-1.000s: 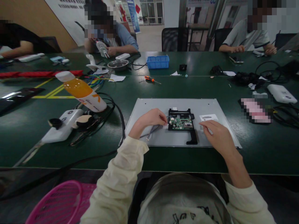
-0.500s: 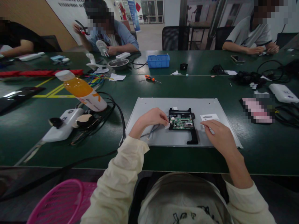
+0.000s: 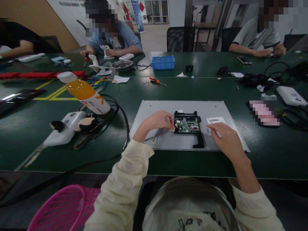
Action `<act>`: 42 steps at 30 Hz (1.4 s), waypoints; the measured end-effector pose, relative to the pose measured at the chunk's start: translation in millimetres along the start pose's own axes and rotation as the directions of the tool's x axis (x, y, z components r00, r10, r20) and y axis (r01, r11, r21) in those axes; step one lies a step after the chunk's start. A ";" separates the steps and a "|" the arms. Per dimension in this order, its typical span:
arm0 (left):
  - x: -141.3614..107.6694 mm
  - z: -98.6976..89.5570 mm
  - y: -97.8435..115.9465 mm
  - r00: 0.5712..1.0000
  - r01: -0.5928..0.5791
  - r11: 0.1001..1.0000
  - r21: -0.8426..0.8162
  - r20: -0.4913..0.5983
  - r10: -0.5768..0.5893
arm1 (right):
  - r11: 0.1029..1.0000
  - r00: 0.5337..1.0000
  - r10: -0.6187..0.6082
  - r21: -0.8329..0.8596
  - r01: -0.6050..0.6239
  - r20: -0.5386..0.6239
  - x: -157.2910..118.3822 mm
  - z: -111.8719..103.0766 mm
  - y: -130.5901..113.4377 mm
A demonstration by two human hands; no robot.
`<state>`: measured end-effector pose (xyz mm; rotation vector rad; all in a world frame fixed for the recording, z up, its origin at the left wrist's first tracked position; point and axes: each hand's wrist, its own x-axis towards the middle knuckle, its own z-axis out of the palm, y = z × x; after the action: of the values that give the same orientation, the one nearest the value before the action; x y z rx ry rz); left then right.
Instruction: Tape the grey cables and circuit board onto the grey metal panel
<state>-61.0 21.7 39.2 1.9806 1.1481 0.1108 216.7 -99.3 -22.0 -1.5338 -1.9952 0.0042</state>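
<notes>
A grey metal panel (image 3: 156, 107) lies flat on the green table. On it rests a black frame (image 3: 199, 139) holding a green circuit board (image 3: 186, 126). My left hand (image 3: 160, 121) is at the frame's left edge, its fingers pinched on something too small to make out. Thin grey wires (image 3: 157, 134) lie just below that hand. My right hand (image 3: 223, 138) hovers right of the frame, beside a white label (image 3: 216, 120), with thumb and forefinger close together; whether anything is between them cannot be made out.
An orange-drink bottle (image 3: 84, 93) leans beside a white power strip (image 3: 64, 128) and black cables at left. Beyond the panel are an orange screwdriver (image 3: 157, 81) and a blue bin (image 3: 163, 63). A pink phone (image 3: 264, 113) lies right. People sit across the table (image 3: 134, 91).
My left fingers have shifted slightly at the frame's edge. My right hand has barely moved. Across the table, a person's raised hand has come down to the tabletop.
</notes>
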 end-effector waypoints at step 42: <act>3.4 -3.8 -5.8 0.974 -0.196 0.918 -0.344 -0.181 0.140 | 0.899 0.907 0.414 -0.122 -0.421 -0.085 -22.8 -0.4 57.8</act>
<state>-64.7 28.1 36.7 1.7575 0.9672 0.5352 270.5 -100.5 -52.9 -2.0041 -1.6133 -0.0021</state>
